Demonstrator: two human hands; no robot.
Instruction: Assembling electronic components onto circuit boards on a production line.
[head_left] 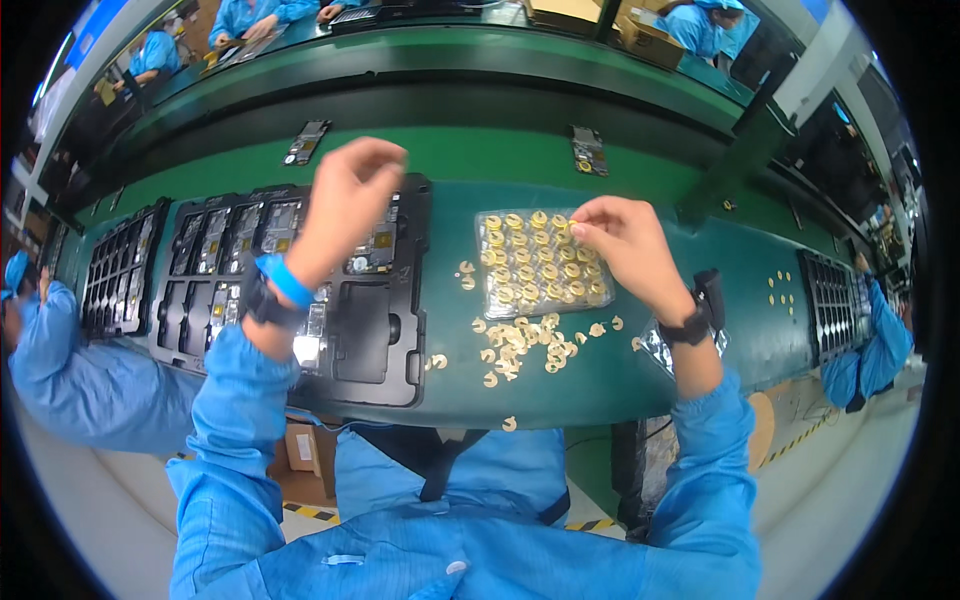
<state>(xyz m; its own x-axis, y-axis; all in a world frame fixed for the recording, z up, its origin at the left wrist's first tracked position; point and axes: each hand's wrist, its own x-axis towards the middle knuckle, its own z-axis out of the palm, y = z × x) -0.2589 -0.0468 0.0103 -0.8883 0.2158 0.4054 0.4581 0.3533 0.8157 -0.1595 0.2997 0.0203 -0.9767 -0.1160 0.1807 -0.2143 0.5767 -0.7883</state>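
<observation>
Across a green bench (595, 385), midway between near and far edges, sits a clear tray (500, 312) of yellow discs (540, 238). The right hand (630, 245), nearer, pinches at its far-right corner; the left hand (345, 205) hovers leftward, blurred. I cannot tell whether either grips anything.

I see the left hand (350, 205) over the black tray (412, 290), its fingers curled toward the thumb. I see the right hand (630, 240) at the far right corner of a clear plastic tray (550, 311) with rows of yellow discs (525, 272); from here I can't quite tell whether its fingertips pinch one. Loose gold pieces (512, 340) lie scattered just this side of that clear tray, on the green table (450, 220).
</observation>
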